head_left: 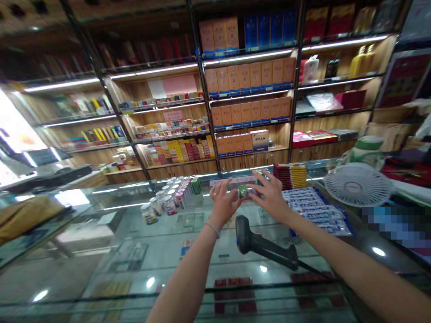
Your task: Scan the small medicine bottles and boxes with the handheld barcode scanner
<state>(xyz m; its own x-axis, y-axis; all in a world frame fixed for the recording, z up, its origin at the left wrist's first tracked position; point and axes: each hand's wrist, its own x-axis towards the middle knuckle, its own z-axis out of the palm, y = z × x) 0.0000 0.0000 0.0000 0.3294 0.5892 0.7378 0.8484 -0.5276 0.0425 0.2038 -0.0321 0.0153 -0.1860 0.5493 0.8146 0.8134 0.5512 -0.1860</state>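
Both my arms reach forward over a glass counter (111,251). My left hand (224,202) and my right hand (271,197) meet around a small green pack (242,191), fingers curled on its two sides. The pack is held just above the counter top, in front of a clear display box (232,181) with more small packs. A black handheld barcode scanner (262,244) lies on the glass just below my hands, between my forearms.
Small white-capped jars (166,199) stand in rows left of my hands. Blue-and-white packs (316,208) and a red-yellow stack (290,175) lie to the right, beside a white desk fan (358,184). Wooden shelves (249,107) of boxed goods fill the wall behind.
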